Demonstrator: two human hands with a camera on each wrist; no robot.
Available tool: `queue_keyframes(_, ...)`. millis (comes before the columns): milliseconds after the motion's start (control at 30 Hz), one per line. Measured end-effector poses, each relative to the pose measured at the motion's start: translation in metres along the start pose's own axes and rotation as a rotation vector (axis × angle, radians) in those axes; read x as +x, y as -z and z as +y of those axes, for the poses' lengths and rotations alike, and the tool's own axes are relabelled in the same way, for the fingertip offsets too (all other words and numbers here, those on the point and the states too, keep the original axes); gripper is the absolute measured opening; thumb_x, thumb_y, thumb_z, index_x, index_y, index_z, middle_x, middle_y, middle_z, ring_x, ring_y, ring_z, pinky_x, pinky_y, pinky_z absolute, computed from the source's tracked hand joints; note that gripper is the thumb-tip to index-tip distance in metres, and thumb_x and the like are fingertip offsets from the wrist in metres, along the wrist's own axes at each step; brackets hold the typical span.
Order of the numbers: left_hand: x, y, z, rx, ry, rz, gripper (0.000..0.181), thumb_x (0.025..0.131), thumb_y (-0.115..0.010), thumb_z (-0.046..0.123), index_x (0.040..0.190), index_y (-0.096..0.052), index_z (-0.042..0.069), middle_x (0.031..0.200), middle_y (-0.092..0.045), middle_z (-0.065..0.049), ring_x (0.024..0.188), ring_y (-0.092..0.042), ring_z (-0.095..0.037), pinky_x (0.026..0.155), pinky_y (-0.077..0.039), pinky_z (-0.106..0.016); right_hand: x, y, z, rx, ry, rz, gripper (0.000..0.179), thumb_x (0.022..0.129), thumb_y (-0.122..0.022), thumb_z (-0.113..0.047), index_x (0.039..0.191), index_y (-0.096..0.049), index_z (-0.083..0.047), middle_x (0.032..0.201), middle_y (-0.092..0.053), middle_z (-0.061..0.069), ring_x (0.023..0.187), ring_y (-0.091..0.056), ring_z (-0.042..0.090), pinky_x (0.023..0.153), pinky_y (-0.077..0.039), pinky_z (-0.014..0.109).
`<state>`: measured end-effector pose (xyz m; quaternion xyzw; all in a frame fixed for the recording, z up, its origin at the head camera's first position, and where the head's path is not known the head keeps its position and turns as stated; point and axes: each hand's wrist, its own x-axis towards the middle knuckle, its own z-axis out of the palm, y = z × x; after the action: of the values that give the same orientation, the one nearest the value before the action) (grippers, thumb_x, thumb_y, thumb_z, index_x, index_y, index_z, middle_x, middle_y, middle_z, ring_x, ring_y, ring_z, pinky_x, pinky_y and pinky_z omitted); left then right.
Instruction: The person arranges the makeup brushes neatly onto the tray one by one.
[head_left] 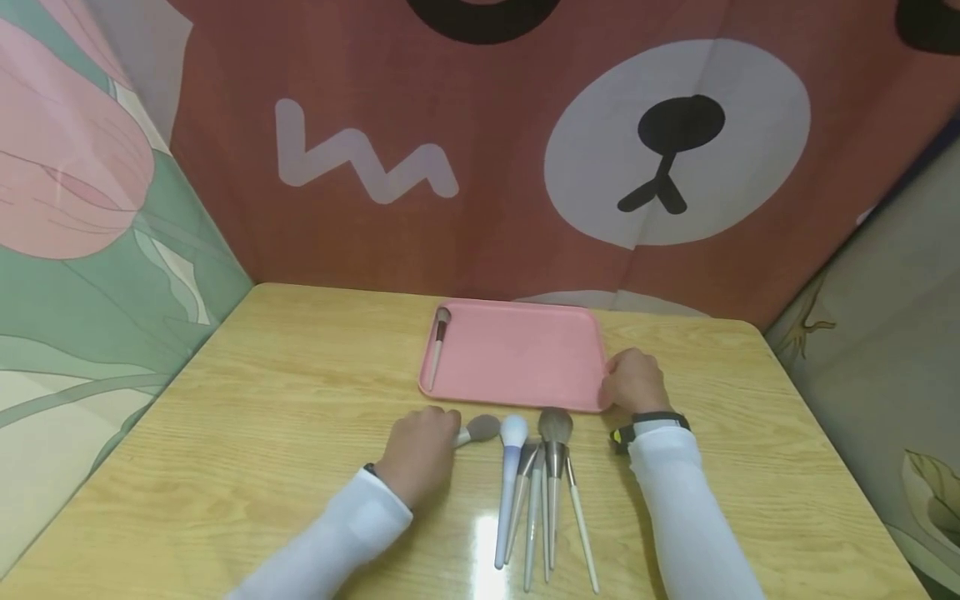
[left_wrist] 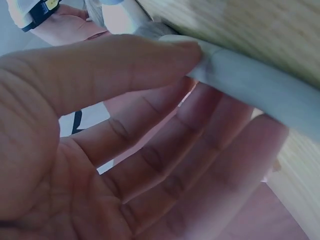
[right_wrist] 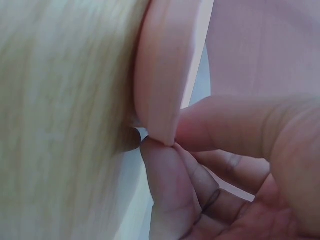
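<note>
My left hand point(head_left: 420, 454) pinches the pale handle of a makeup brush point(head_left: 482, 428) between thumb and fingers, its grey head pointing right. In the left wrist view the brush handle point(left_wrist: 255, 82) lies close to the wooden surface. My right hand point(head_left: 636, 382) grips the right edge of a pink tray point(head_left: 525, 354); in the right wrist view thumb and fingertips pinch the tray rim point(right_wrist: 167, 75). Inside the tray, along its left side, lies a small brush point(head_left: 438, 346). Between my hands, nearer to me, several makeup brushes point(head_left: 555, 429) lie side by side, heads away from me.
The wooden table point(head_left: 300, 375) reaches back to a brown cloth point(head_left: 360, 242) printed with a bear face. Patterned cloth point(head_left: 90, 292) hangs on the left side, and a grey one point(head_left: 885, 317) on the right. A light-blue brush point(head_left: 513, 433) lies leftmost in the group.
</note>
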<state>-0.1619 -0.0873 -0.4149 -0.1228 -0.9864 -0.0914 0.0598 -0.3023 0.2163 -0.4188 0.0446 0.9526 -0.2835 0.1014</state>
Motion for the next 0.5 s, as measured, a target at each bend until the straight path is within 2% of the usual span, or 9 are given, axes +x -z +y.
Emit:
queue_keyframes(367,0.0046,-0.0019,-0.0071,-0.038,0.026,-0.028,0.020,0.082,-0.075,-0.006,0.075,-0.064,0.009,0.072,-0.067,-0.009,0.060,-0.061,-0.025,0.051,-0.053,-0.039,-0.0002,-0.0014,0.0015,-0.008,0.005,0.014,0.018,0.068,-0.079,0.001,0.085,-0.074,-0.002,0.081,-0.066,0.011,0.075,-0.057,0.026,0.059,-0.045,0.031)
queue_keyframes(500,0.0047,-0.0011,-0.0085,-0.057,0.024,-0.021,0.022,0.082,-0.075,-0.006,0.073,-0.064,0.011,0.069,-0.066,-0.007,0.059,-0.060,-0.024,0.050,-0.050,-0.038,-0.0009,-0.0005,-0.0001,-0.006,-0.003,0.006,0.022,0.069,-0.079,0.001,0.091,-0.075,-0.001,0.085,-0.066,0.013,0.077,-0.057,0.027,0.061,-0.046,0.031)
